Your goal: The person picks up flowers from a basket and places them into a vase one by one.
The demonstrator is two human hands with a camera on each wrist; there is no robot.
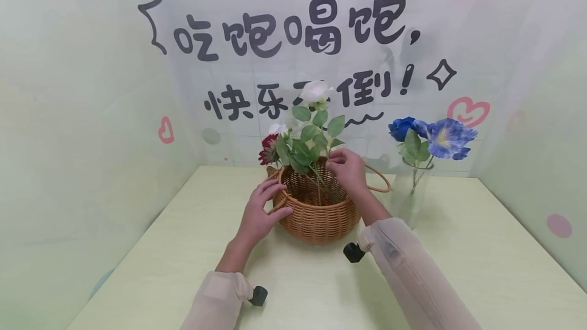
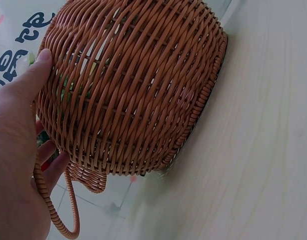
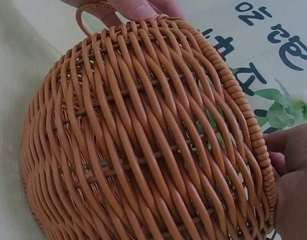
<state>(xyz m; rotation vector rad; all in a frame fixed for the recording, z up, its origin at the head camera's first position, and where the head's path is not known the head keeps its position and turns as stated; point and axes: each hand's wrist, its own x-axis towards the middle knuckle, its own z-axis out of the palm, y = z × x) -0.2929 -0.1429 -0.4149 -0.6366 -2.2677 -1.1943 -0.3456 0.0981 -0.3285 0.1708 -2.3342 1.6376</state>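
A brown wicker basket [image 1: 321, 223] shaped like a teapot stands upright on the table. My left hand [image 1: 259, 215] grips its left rim; the left wrist view shows the thumb on the woven side [image 2: 133, 85] and fingers by a loop handle [image 2: 69, 205]. At the back right of the opening, my right hand [image 1: 348, 169] pinches the green stem of a tall white rose [image 1: 315, 91]. A dark red flower [image 1: 269, 149] and another white flower [image 1: 277, 129] lean at the left rim. In the right wrist view, the basket [image 3: 143, 115] hides most of that hand's fingers.
To the right of the basket stands a clear glass vase [image 1: 408, 197] holding a blue rose [image 1: 401, 129] and a blue-purple flower [image 1: 445, 138]. The pale table [image 1: 298, 289] meets a wall with dark lettering [image 1: 323, 24] behind.
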